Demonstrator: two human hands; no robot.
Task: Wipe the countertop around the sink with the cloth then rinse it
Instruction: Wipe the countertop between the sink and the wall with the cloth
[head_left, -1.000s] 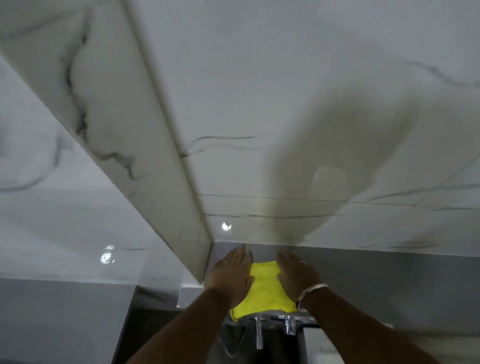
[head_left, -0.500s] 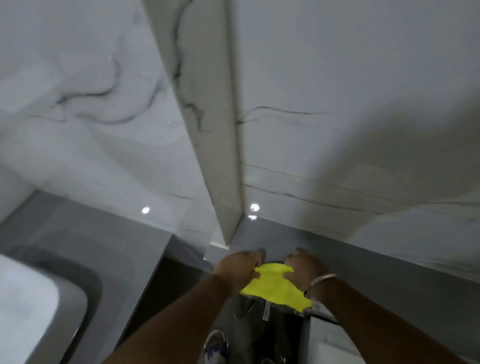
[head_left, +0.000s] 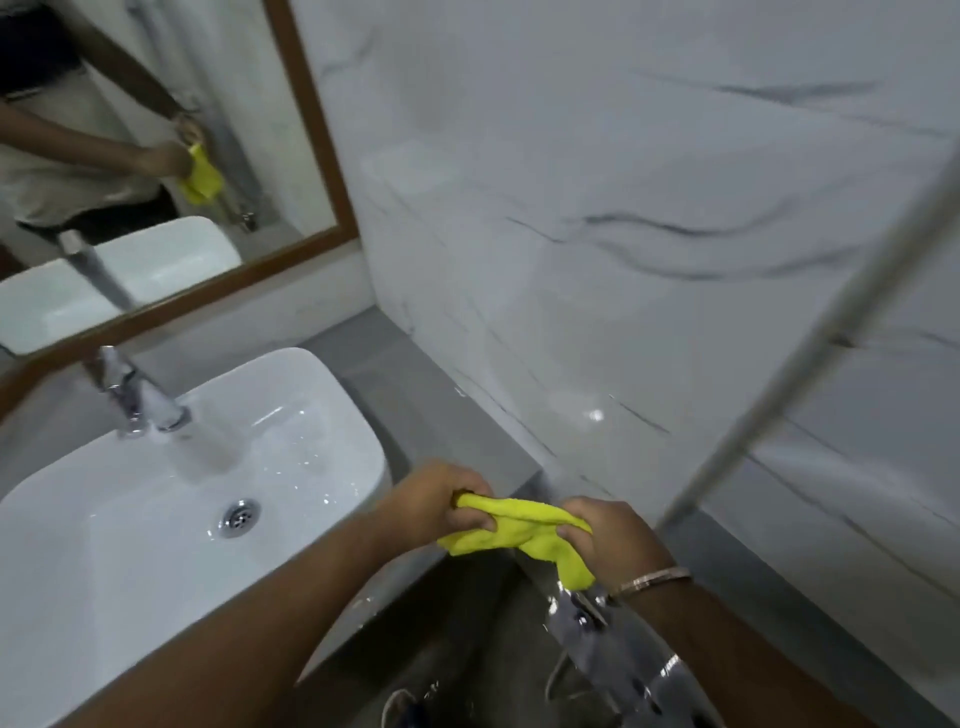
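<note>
both hands grip bunched yellow cloth (head_left: 511, 527) in air, just right of white sink (head_left: 156, 525). left hand (head_left: 436, 506) fisted round one end, right hand (head_left: 605, 535) pinching other. countertop (head_left: 410, 400) bare. likely best: fold cloth flat, press palm down, wipe in overlapping strokes.

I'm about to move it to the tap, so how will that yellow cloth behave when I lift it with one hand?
The yellow cloth will probably go limp: it bunches between the left hand and right hand, one end hanging. It looks light and easy to grip.

Wood-framed mirror (head_left: 311, 156), marble wall (head_left: 623, 234), bracelet (head_left: 655, 578)
</note>
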